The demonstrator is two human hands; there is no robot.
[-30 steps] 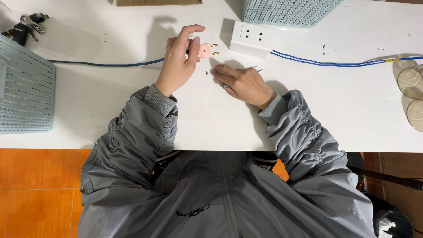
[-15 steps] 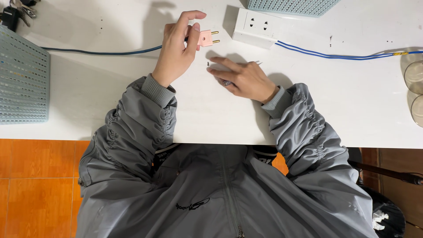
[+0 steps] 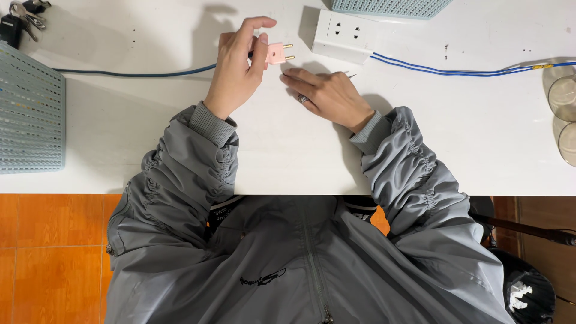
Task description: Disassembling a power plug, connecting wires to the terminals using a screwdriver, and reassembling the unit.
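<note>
Pink plastic marks the small two-pin plug (image 3: pixel 276 53) pinched in the left hand (image 3: pixel 235 71), thumb and fingers pressed against its body so that the two brass pins point to the right, toward the white socket block (image 3: pixel 346 35). Plug and block are near each other but apart, with bare counter (image 3: pixel 120 138) between the pin tips and the block's left edge. A dark blue cord (image 3: pixel 135 74) runs from behind the left hand across the counter to the left. The right hand (image 3: pixel 327 95) lies flat, palm down, just below and to the right of the plug, its grip spread with the fingers stretched leftward and holding nothing that can be made out; a thin pointed metal tip (image 3: pixel 351 75) shows just above its knuckles, too small to identify. A pair of blue wires (image 3: pixel 456 70) leaves the socket block and trails off to the right edge. A pale teal perforated basket (image 3: pixel 30 111) stands at the left edge, and another (image 3: pixel 390 7) sits at the top, just behind the block. A bunch of keys (image 3: pixel 24 15) lies in the upper left corner, and clear glass jars (image 3: pixel 564 114) stand at the far right. Both arms wear grey jacket sleeves (image 3: pixel 192 162).
</note>
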